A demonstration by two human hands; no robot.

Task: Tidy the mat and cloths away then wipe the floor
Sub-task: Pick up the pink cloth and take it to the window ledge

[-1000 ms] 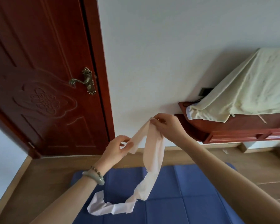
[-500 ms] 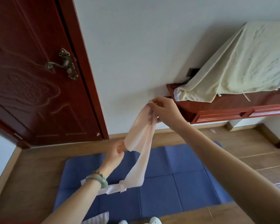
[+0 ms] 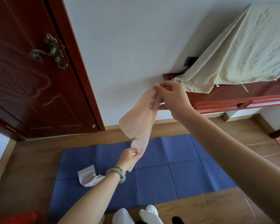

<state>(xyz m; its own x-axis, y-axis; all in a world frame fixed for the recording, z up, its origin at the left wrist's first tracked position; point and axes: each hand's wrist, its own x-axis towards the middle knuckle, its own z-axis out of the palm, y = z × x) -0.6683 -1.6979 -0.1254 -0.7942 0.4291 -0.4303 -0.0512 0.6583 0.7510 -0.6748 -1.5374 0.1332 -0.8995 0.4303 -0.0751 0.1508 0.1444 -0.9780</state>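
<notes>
A thin pale pink cloth (image 3: pixel 139 120) hangs stretched in the air between my two hands. My right hand (image 3: pixel 171 96) pinches its upper end near the wall. Lower down, my left hand (image 3: pixel 128 157), with a green bangle on the wrist, grips the cloth's lower part. The cloth's loose tail (image 3: pixel 87 177) trails past my left forearm onto the blue folding mat (image 3: pixel 176 172), which lies flat on the wooden floor (image 3: pixel 32 159) below my hands.
A dark red door (image 3: pixel 31 78) with a brass handle stands at the left. A red wooden cabinet (image 3: pixel 233 101) draped with a pale yellow sheet (image 3: pixel 241 50) sits at the right. White slippers (image 3: pixel 149 214) show at the bottom edge, something red (image 3: pixel 18 218) at bottom left.
My left hand has slid down along the cloth, away from my right hand, so the cloth is drawn out longer. The view has tipped downward, showing more of the mat.
</notes>
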